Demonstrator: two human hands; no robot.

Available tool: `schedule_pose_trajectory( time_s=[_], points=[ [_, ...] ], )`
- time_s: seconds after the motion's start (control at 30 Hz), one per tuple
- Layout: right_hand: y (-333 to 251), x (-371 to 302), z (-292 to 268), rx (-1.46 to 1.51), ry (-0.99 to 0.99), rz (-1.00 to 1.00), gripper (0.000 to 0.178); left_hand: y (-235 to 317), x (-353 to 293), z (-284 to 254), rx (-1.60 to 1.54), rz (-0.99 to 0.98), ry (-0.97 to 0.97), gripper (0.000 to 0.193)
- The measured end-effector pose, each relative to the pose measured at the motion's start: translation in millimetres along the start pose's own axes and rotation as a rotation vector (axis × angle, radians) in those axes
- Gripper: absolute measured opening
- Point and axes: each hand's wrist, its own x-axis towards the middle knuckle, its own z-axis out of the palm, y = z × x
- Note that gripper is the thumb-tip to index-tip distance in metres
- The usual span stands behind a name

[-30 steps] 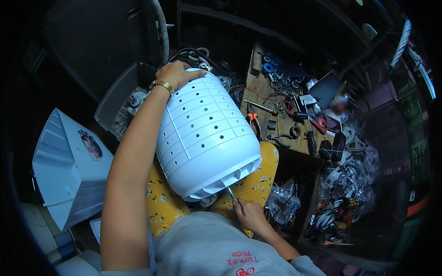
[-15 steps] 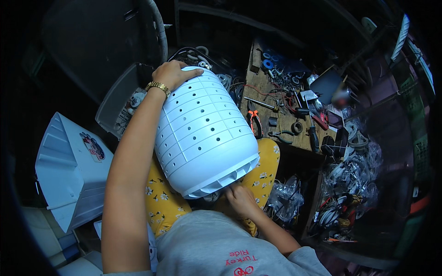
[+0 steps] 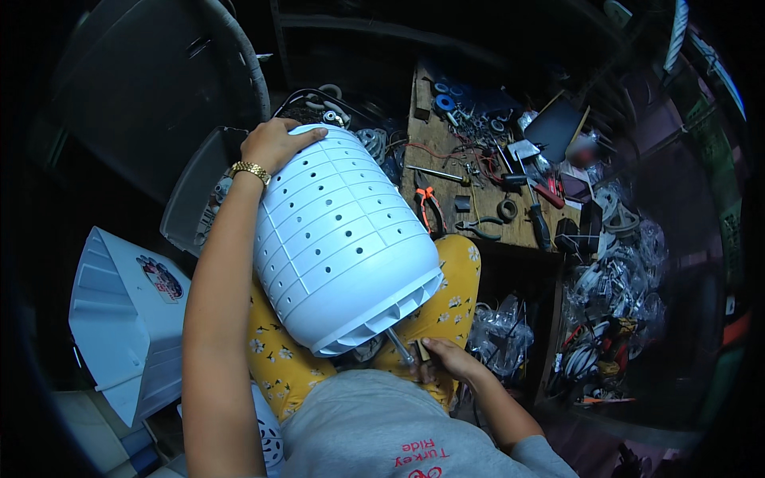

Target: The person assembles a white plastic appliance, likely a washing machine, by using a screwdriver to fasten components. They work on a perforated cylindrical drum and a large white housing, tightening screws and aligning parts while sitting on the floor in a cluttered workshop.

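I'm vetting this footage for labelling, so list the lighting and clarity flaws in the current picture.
Head view: bluish light falls strongly on the white drum, leaving the background nearly black; head view: clear plastic bags show scattered glints; head view: a small reddish patch by the workbench is smeared; head view: a dark, rounded border swallows the corners.

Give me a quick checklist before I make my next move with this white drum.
1. Left hand on the white drum: ok, it rests at the far end.
2. Drum placed over the lap: ok, above the yellow floral trousers.
3. Metal rod visible: ok, it sticks out from the drum's near end.
4. Right hand gripping the rod: cannot tell, the fingers blur near its outer end.
5. Wrists bare: not ok, a gold-coloured band circles the left one.
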Motion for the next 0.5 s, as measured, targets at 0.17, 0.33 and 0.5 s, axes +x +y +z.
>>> schedule_pose_trajectory(
  time_s=[0.17,0.33,0.5],
  points=[
    [-5,13,10,0.098,-0.081,0.054,0.05,1,2,1,-0.011,-0.013,-0.025,0.082],
    [-10,17,9,0.147,-0.12,0.051,0.037,0,4,1,-0.004,-0.009,-0.029,0.083],
    [-9,22,13,0.117,-0.101,-0.045,0.034,3,1,0,-0.004,-0.008,-0.026,0.083]
  ],
)
